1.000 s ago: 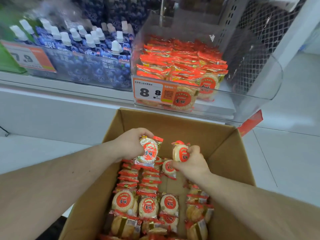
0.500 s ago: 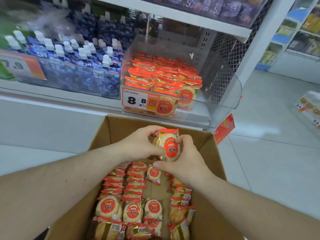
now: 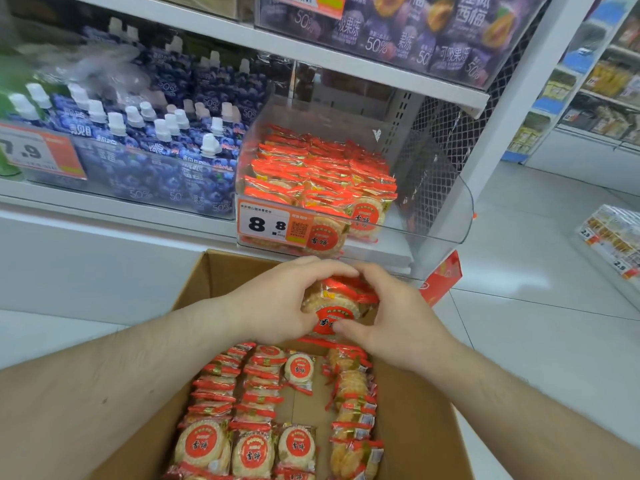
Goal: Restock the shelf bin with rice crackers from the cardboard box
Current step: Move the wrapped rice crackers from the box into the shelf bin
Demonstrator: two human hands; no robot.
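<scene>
A small stack of rice cracker packs (image 3: 341, 301), round crackers in clear wrap with red seals, is pressed between both hands above the far end of the cardboard box (image 3: 419, 420). My left hand (image 3: 277, 303) grips the stack from the left and my right hand (image 3: 391, 320) from the right. Rows of more cracker packs (image 3: 256, 403) lie in the box below. The clear shelf bin (image 3: 433, 209) stands just beyond the box, partly filled with the same packs (image 3: 322, 171), behind an 8.8 price tag (image 3: 263, 223).
Blue spouted jelly pouches (image 3: 156, 143) fill the bin to the left. A shelf of purple pouches (image 3: 415, 32) hangs above the cracker bin. A red tag (image 3: 443, 278) sticks out below the bin's right corner. White floor tiles and another shelf unit (image 3: 609, 237) lie to the right.
Each hand lifted cracker packs out of the box, then the hands came together into one stack and rose toward the shelf bin. The view tilted up.
</scene>
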